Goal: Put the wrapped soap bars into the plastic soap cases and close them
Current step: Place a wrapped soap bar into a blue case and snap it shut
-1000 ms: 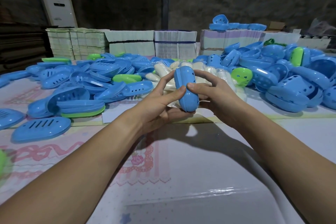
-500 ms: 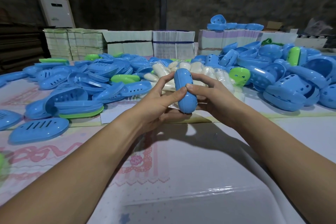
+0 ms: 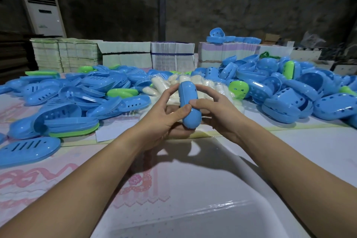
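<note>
A closed blue soap case (image 3: 188, 100) stands on edge above the table's middle, held between both hands. My left hand (image 3: 164, 114) grips its left side, thumb pressed on the near part of the seam and fingers curled over the top. My right hand (image 3: 216, 112) grips its right side, thumb meeting the left thumb. What is inside the case is hidden. A pile of white wrapped soap bars (image 3: 164, 85) lies just behind the hands.
Blue case lids with slots (image 3: 67, 102) are heaped on the left, with a few green ones (image 3: 73, 131). Deeper blue case halves with holes (image 3: 289, 100) pile up on the right. Stacks of flat cartons (image 3: 123, 58) line the far edge. A clear plastic sheet (image 3: 193, 208) covers the near table.
The case stays clamped between both hands. The view has tilted up a little and the hands sit slightly higher; the thumbs press closer together on the seam.
</note>
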